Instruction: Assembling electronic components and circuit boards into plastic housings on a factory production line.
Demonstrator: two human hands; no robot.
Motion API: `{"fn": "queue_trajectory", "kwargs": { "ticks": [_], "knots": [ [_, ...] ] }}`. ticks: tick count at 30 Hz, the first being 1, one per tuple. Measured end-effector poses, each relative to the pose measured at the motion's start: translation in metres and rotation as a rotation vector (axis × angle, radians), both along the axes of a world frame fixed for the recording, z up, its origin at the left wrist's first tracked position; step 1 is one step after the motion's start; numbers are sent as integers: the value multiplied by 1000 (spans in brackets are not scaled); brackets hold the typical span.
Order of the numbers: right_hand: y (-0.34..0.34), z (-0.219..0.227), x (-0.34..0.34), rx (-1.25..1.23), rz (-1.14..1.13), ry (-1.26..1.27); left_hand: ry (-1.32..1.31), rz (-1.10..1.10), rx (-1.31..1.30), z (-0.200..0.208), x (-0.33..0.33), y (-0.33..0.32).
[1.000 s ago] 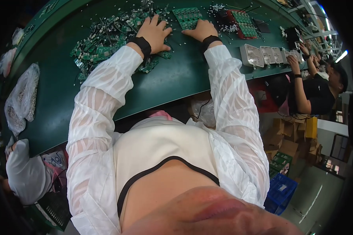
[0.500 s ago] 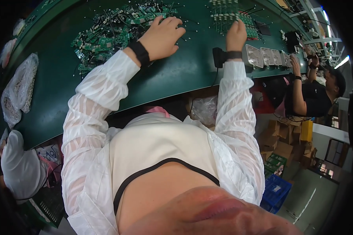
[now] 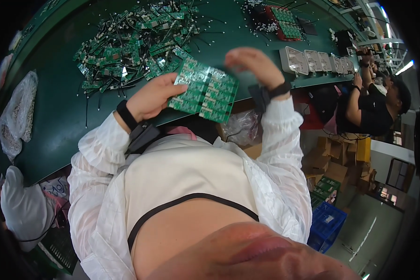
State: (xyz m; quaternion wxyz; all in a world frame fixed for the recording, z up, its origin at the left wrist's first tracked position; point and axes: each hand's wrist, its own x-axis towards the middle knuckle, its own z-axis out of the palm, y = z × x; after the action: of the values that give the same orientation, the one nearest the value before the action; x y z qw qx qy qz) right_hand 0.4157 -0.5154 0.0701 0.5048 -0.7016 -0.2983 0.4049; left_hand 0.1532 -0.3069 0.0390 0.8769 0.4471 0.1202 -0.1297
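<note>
A green circuit board panel, made up of several small boards in rows, is tilted above the table's near edge. My left hand grips its left side, thumb on top. Off the panel's upper right corner hovers my right hand, slightly blurred, its fingers curved and apart from the thumb, with nothing visible in them. Beyond my left hand spreads a heap of small green circuit boards with black wires. Farther back right, another board panel lies on something red.
On the green table, pale trays line the right edge. White bits lie back right; a filled clear bag rests at left. Co-workers sit on both sides, one in black. Boxes and a blue crate stand at lower right.
The board panel has come from the far right to the near edge, and my left hand now holds it. My left hand has left the heap; my right hand has drawn back toward me.
</note>
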Motion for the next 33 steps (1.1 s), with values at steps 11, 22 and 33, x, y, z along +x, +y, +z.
{"fn": "queue_trajectory", "kwargs": {
  "ticks": [11, 22, 33],
  "knots": [
    [100, -44, 158, -798, -388, -1069, 248, 179, -160, -5, -44, -19],
    [107, -125, 239, -967, -129, -1169, 261, -72, 659, -14, -33, 7],
    [40, -50, 197, -46, -556, -962, 138, -123, 1188, 5, -33, 10]
  ]
}}
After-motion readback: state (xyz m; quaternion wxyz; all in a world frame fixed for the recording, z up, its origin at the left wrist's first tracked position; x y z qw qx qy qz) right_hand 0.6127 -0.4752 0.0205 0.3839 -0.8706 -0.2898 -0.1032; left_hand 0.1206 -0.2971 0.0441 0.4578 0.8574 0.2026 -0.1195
